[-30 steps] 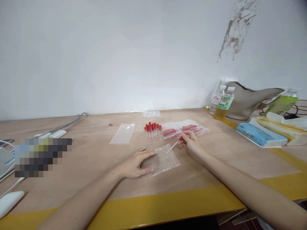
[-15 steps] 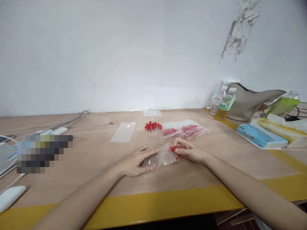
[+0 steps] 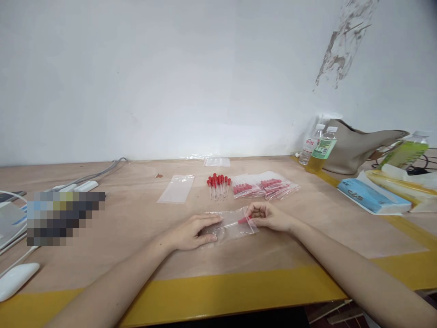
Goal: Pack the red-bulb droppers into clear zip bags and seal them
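Observation:
A clear zip-lock bag (image 3: 235,231) lies on the table in front of me. Inside it is a dropper (image 3: 243,220) with a red bulb, its clear stem pointing left. My right hand (image 3: 268,217) is closed at the bag's mouth, thumb and fingers pinching the bulb end. Flat over the bag's left end rests my left hand (image 3: 198,231), thumb and fingers apart, pressing on the plastic. Beyond the hands is a bunch of loose red-bulbed droppers (image 3: 219,183). Right of it are bagged droppers (image 3: 264,186) in overlapping piles.
An unfilled zip bag (image 3: 176,188) lies left of the loose droppers, and more bags (image 3: 217,162) sit by the wall. Two bottles (image 3: 321,150) and a blue tissue pack (image 3: 372,196) stand right. Cables and a white mouse (image 3: 18,281) are left.
The dropper has slid left into the bag; its stem now shows through the plastic. The bag lies flatter. My right hand stays at its mouth, and my left hand has hardly moved.

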Available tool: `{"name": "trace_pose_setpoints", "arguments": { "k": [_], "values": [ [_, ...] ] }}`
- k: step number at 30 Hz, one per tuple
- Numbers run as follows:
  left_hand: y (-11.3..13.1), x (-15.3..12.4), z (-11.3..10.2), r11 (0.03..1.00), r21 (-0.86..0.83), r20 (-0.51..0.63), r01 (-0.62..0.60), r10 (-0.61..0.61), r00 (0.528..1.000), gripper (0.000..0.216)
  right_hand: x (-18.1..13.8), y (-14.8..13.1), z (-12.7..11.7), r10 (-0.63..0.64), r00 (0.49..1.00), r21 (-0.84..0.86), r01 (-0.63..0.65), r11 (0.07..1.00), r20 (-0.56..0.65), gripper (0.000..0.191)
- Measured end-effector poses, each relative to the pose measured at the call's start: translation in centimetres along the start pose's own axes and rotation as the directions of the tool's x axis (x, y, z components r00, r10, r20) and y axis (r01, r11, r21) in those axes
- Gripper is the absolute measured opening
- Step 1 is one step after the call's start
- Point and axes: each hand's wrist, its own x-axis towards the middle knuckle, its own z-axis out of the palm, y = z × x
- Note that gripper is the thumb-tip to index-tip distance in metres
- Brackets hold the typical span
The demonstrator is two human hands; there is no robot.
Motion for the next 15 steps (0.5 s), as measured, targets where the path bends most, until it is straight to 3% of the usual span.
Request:
{"name": "trace_pose_setpoints", "arguments": {
  "k": [5, 7, 12, 15],
  "values": [
    [0.1, 0.1, 0.2, 1.0, -0.025, -0.02, 0.016, -0.016, 1.0, 0.047, 0.2, -0.3, 1.2, -0.163, 0.984, -0.365, 0.126, 0.923, -0.074, 0.028],
    [0.1, 0.2, 0.2, 1.0, -0.022, -0.025, 0.022, -0.022, 0.999, 0.047, 0.2, -0.5, 1.2, -0.186, 0.975, -0.423, 0.12, 0.898, -0.118, 0.034],
    [0.0, 0.2, 0.3, 0.999, -0.003, -0.023, 0.051, -0.051, 0.998, 0.046, -0.3, -1.1, 0.7, 0.166, 0.978, -0.155, -0.184, 0.971, -0.123, 0.042],
    [-0.2, 0.2, 0.3, 0.999, 0.019, -0.01, 0.05, -0.05, 0.999, 0.045, -0.5, -1.4, 0.7, 0.227, 0.972, -0.091, -0.231, 0.969, -0.052, 0.04]
  ]
}}
